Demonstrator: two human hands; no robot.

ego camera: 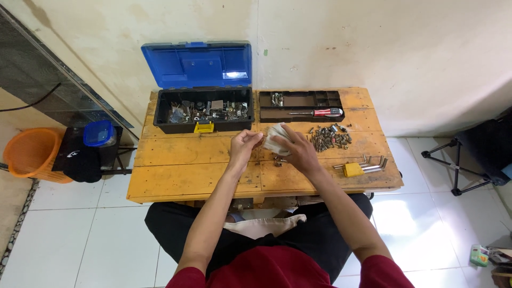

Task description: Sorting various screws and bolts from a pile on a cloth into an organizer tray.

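My right hand [300, 150] grips a crumpled white cloth [275, 140] above the middle of the wooden table [181, 170]. My left hand [244, 146] is closed next to the cloth, its fingertips pinching something small that I cannot make out. A few small metal parts [278, 159] lie on the table right under the hands. A pile of screws and bolts [329, 138] sits just right of my right hand.
An open black toolbox with a blue lid [202, 109] holds several metal parts at the back left. A black tray [300, 105] with a red-handled screwdriver [319, 112] stands beside it. A yellow hex key set [360, 167] lies at the right. An orange basket [29, 154] stands on the floor left.
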